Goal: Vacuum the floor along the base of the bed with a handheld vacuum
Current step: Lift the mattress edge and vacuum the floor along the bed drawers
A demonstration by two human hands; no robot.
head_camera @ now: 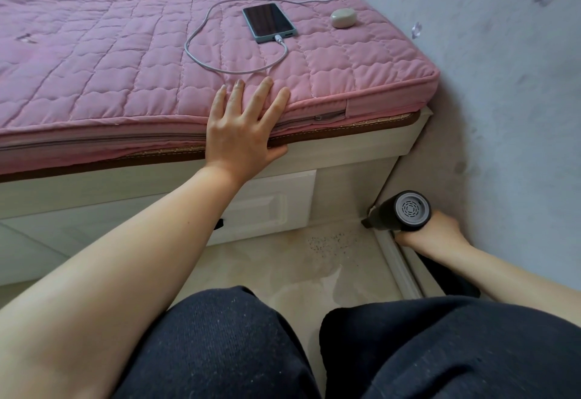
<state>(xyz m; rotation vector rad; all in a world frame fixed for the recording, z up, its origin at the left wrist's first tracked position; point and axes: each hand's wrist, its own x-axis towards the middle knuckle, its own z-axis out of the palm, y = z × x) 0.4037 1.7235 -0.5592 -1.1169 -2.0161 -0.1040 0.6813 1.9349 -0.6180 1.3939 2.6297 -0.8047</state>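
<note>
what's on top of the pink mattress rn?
On the pink mattress: a phone with a white cable plugged in, a small pale oval case, and the left hand resting open on its edge. Whatever is under the palm is hidden.

A pale blue-grey wall [503, 84] meets a glossy beige tiled floor [314, 272] in soft daylight.

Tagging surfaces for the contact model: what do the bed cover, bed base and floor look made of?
Bed cover: quilted pink fabric, matte; stitched squares and puckers show.
Bed base: probably painted or laminated wood board, off-white, satin; moulded panel, faint grain.
Floor: likely glazed tile or polished stone, beige; it shows a soft reflection, with dark crumbs on it.
</note>
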